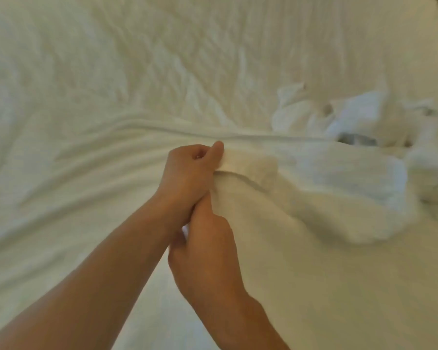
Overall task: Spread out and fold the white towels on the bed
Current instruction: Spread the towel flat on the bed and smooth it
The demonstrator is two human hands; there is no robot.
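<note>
The left hand [187,170] pinches a rolled edge of a white towel [276,198] between thumb and curled fingers, while the right hand [205,251], just below it and touching its wrist, is closed on the same cloth. The towel is thick, soft and rumpled, and runs from the fingers rightward over the wrinkled bed [111,72]. More crumpled towels [352,114] lie heaped beyond it, up and to the right of the fingers.
</note>
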